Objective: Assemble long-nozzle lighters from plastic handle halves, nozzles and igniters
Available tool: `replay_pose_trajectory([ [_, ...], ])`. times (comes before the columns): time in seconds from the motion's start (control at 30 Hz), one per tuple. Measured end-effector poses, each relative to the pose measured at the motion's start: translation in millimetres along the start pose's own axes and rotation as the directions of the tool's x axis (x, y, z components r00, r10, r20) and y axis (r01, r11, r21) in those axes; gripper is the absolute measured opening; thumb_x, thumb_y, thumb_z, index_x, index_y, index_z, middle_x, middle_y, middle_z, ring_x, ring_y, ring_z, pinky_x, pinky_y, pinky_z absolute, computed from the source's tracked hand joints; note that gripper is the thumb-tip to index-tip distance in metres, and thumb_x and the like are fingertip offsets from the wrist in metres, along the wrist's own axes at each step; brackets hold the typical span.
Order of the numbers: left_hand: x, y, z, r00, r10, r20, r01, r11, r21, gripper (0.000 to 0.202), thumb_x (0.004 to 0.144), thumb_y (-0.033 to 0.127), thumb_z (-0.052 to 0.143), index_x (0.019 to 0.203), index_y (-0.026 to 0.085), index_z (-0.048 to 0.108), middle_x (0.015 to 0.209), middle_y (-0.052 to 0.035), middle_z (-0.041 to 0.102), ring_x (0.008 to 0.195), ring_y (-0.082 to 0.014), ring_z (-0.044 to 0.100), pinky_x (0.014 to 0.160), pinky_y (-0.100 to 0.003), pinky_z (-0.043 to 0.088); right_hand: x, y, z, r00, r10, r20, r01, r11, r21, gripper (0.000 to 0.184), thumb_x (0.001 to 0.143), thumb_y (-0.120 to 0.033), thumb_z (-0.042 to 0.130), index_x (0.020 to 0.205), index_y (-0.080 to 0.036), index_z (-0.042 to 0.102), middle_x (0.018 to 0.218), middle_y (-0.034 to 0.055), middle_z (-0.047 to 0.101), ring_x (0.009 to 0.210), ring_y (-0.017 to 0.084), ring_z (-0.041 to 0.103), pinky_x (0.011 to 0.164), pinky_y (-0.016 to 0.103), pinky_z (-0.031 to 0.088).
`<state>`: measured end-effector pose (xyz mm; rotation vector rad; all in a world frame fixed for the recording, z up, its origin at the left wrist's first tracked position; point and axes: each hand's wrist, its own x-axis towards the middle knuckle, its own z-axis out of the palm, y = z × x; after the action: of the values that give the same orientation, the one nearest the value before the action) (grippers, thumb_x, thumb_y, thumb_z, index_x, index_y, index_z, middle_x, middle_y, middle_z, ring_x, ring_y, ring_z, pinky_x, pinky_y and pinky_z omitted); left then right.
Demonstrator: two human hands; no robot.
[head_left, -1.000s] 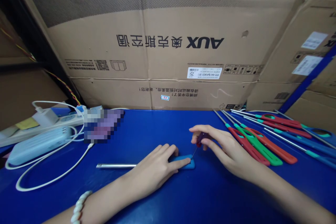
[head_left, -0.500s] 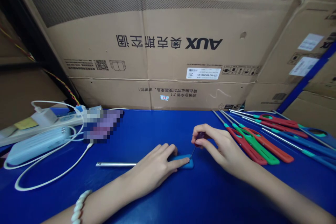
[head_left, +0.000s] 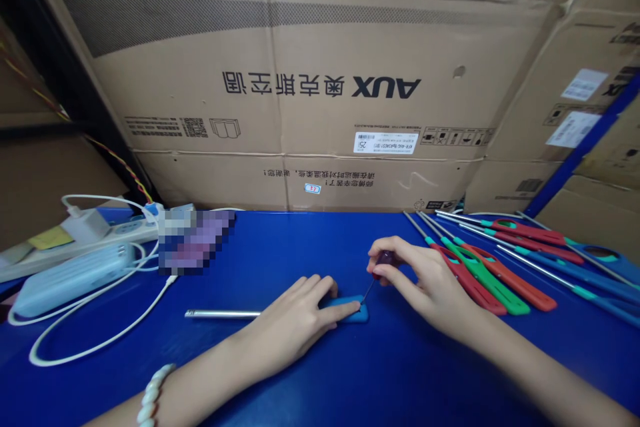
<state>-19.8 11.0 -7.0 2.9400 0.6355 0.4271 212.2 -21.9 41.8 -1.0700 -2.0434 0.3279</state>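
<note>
The blue-handled tool (head_left: 350, 309) lies flat on the blue table (head_left: 390, 373), just in front of you and near the middle of the view. Its blue grip points right and its bare metal rod (head_left: 223, 313) runs out to the left along the tabletop. Your left hand (head_left: 295, 321) lies over the grip, palm down, fingers spread and pressing it to the table; the index fingertip reaches the right end of the handle. Your right hand (head_left: 425, 280) is closed around a small screwdriver (head_left: 380, 267) with a dark red handle, pinched between thumb and fingers. Its thin shaft slants down and to the left, and its tip meets the right end of the blue handle, just beside your left index finger.

On your left wrist sits a bracelet of white beads (head_left: 149, 400).

To the right of your right hand, a row of similar long tools (head_left: 495, 273) lies on the table, with red, green and blue handles and metal rods pointing away from you. They lie close together, some overlapping.

At the far left, well apart from your hands, a pale blue power bank (head_left: 73, 277) rests on the table with a white cable (head_left: 95, 340) looping out of it. Behind it lies a white power strip (head_left: 85, 230) with a plug in it.

Large cardboard boxes (head_left: 320, 80) stand along the back edge of the table, printed upside down.
</note>
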Motion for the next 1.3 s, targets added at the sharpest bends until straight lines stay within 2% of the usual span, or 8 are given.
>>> replay_pose_trajectory([
  [0.13, 1, 1, -3.0, 1.000, -0.005, 0.016, 0.005, 1.000, -0.003, 0.046, 0.095, 0.014, 0.047, 0.136, 0.034, 0.043, 0.107, -0.0062, 0.049, 0.093, -0.0210, 0.050, 0.083, -0.036, 0.045, 5, 15, -7, 0.995, 0.047, -0.090, -0.042, 0.998, 0.051, 0.005, 0.094, -0.022, 0.049, 0.097, -0.021, 0.053, 0.081, 0.0009, 0.066, 0.065, 0.014, 0.063, 0.064, 0.025, 0.050],
  [0.23, 2, 2, -6.2, 1.000, -0.006, 0.006, 0.006, 1.000, -0.001, 0.048, 0.094, 0.012, 0.046, 0.137, 0.033, 0.043, 0.113, -0.0078, 0.048, 0.100, -0.0236, 0.048, 0.087, -0.040, 0.044, 7, 35, -10, 0.991, 0.015, -0.134, -0.045, 0.975, -0.219, 0.006, 0.094, -0.020, 0.049, 0.095, -0.021, 0.054, 0.090, 0.0041, 0.067, 0.080, 0.018, 0.065, 0.075, 0.029, 0.049],
  [0.4, 0, 6, -11.8, 0.994, 0.098, -0.037, -0.099, 0.995, -0.031, 0.047, 0.091, 0.003, 0.041, 0.131, 0.027, 0.050, 0.125, -0.0105, 0.044, 0.118, -0.0271, 0.037, 0.097, -0.045, 0.037, 5, 59, -6, 0.991, 0.099, 0.086, -0.021, 0.765, -0.643, 0.016, 0.093, -0.012, 0.040, 0.097, -0.017, 0.055, 0.097, 0.0092, 0.064, 0.089, 0.022, 0.061, 0.078, 0.032, 0.047],
  [0.8, -3, 12, -12.3, 0.988, 0.144, -0.055, -0.148, 0.985, -0.089, 0.034, 0.092, 0.007, 0.043, 0.120, 0.022, 0.056, 0.118, -0.0102, 0.052, 0.113, -0.0255, 0.043, 0.095, -0.044, 0.033, 5, 67, -2, 0.937, 0.275, 0.217, -0.024, 0.669, -0.743, 0.021, 0.081, -0.002, 0.047, 0.091, -0.016, 0.058, 0.101, 0.0109, 0.059, 0.086, 0.022, 0.059, 0.071, 0.030, 0.047],
  [1.07, 2, 11, -34.0, 0.974, -0.136, -0.182, 0.056, 0.920, -0.388, 0.023, 0.099, 0.023, 0.045, 0.086, 0.019, 0.064, 0.089, -0.0021, 0.060, 0.086, -0.0168, 0.052, 0.084, -0.034, 0.034, 4, 71, -2, 0.931, 0.264, 0.250, 0.003, 0.681, -0.732, 0.020, 0.083, -0.006, 0.048, 0.094, -0.017, 0.061, 0.102, 0.0118, 0.060, 0.089, 0.024, 0.059, 0.079, 0.035, 0.047],
  [1.17, 2, 15, -52.7, 0.990, -0.116, -0.084, 0.068, 0.899, -0.434, 0.022, 0.095, 0.027, 0.054, 0.078, 0.021, 0.066, 0.080, 0.0013, 0.059, 0.082, -0.0153, 0.053, 0.089, -0.035, 0.033, 5, 70, -3, 0.931, 0.264, 0.253, 0.005, 0.683, -0.731, 0.019, 0.084, -0.006, 0.049, 0.094, -0.016, 0.061, 0.103, 0.0122, 0.060, 0.089, 0.024, 0.059, 0.079, 0.035, 0.047],
  [1.23, -1, 27, -62.4, 0.996, 0.034, 0.078, 0.005, 0.892, -0.453, 0.017, 0.092, 0.025, 0.060, 0.076, 0.023, 0.066, 0.077, 0.0030, 0.059, 0.083, -0.0143, 0.054, 0.090, -0.033, 0.035, 4, 70, -3, 0.932, 0.261, 0.252, 0.006, 0.685, -0.729, 0.018, 0.084, -0.007, 0.050, 0.094, -0.015, 0.061, 0.103, 0.0124, 0.060, 0.089, 0.024, 0.059, 0.079, 0.035, 0.047],
  [1.3, -8, 42, -64.7, 0.951, 0.219, 0.218, -0.108, 0.897, -0.428, 0.023, 0.092, 0.024, 0.059, 0.069, 0.021, 0.060, 0.074, 0.0035, 0.060, 0.080, -0.0132, 0.056, 0.087, -0.028, 0.038, 3, 72, -3, 0.934, 0.254, 0.252, 0.007, 0.691, -0.723, 0.017, 0.084, -0.007, 0.051, 0.093, -0.015, 0.061, 0.102, 0.0124, 0.061, 0.089, 0.024, 0.059, 0.081, 0.035, 0.047],
])
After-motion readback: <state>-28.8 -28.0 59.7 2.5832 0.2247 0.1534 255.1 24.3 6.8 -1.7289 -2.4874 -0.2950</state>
